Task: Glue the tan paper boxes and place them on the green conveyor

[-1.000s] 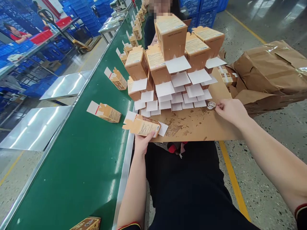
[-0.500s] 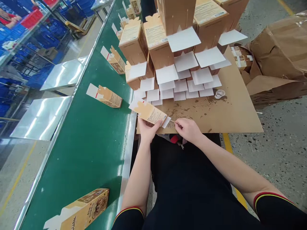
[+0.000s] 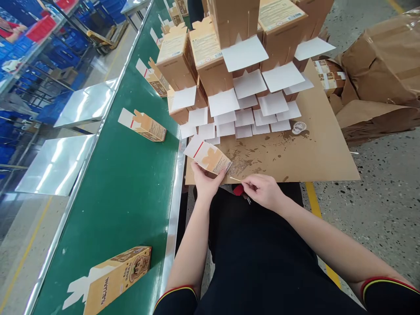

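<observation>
My left hand point(image 3: 206, 181) grips a small tan carton point(image 3: 207, 156) by its lower end at the near edge of a brown cardboard sheet point(image 3: 315, 153). The carton lies tilted with a white flap pointing up-left. My right hand point(image 3: 264, 190) is closed in a pinch on a thin stick point(image 3: 235, 178) whose tip points left toward the carton's closed end. A small clear round dish point(image 3: 299, 127) sits on the cardboard farther right, away from both hands.
Many open tan cartons point(image 3: 229, 57) with white flaps are stacked on the cardboard. A green conveyor belt point(image 3: 121, 188) on the left carries more cartons point(image 3: 144, 126), one near me point(image 3: 114, 278). Brown wrapped bundles point(image 3: 383, 74) lie on the floor at right.
My right hand came from the small dish to the carton with the stick, then drew back slightly. The left hand turned the carton, so its flap end rose.
</observation>
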Demonstrator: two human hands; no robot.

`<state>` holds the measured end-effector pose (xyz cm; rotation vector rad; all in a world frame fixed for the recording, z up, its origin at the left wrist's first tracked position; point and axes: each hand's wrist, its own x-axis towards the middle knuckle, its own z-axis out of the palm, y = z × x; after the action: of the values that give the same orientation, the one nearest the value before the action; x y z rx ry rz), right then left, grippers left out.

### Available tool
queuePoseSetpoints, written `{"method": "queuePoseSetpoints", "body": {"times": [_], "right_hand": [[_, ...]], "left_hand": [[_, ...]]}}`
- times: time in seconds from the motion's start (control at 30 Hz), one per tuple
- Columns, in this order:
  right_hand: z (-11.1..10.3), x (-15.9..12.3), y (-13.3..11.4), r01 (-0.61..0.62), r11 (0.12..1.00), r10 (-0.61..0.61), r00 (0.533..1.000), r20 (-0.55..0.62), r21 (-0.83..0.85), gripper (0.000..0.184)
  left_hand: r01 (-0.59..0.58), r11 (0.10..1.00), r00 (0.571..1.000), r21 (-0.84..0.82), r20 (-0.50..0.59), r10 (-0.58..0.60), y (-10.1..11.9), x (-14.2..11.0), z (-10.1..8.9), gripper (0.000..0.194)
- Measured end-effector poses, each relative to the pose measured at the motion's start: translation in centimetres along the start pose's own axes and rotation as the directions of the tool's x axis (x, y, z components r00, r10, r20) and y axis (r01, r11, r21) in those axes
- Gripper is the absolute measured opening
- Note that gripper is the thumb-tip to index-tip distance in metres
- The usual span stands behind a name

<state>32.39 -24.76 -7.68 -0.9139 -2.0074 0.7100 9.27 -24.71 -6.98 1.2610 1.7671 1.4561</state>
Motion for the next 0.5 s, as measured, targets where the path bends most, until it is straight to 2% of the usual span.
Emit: {"method": "queuePoseSetpoints", "body": {"times": [0.23,0.3,0.43,0.5], "right_hand": [[-4.0,-2.3,-0.5,-0.141,0.989,0.136,0.986,-0.097,-0.047,0.025],[-4.3,-2.5,-0.8,-0.142,0.989,0.135,0.984,-0.112,-0.052,0.026],[-4.3,-2.2,-1.2,-0.133,0.991,0.132,0.989,-0.067,-0.014,0.028],[-4.5,-2.2,-1.2,-0.129,0.992,0.128,0.989,-0.078,-0.003,0.028]], "left_hand": [[-0.027,0.989,1.0,0.148,-0.001,0.028,-0.2,-0.8,0.3,0.079],[-0.034,0.984,0.999,0.173,0.004,0.034,-0.3,-0.8,0.5,0.077],[-0.046,0.981,0.999,0.189,0.008,0.046,-0.2,-1.1,0.9,0.077],[-0.047,0.983,0.998,0.176,-0.022,0.052,-0.3,-1.0,0.2,0.078]]}}
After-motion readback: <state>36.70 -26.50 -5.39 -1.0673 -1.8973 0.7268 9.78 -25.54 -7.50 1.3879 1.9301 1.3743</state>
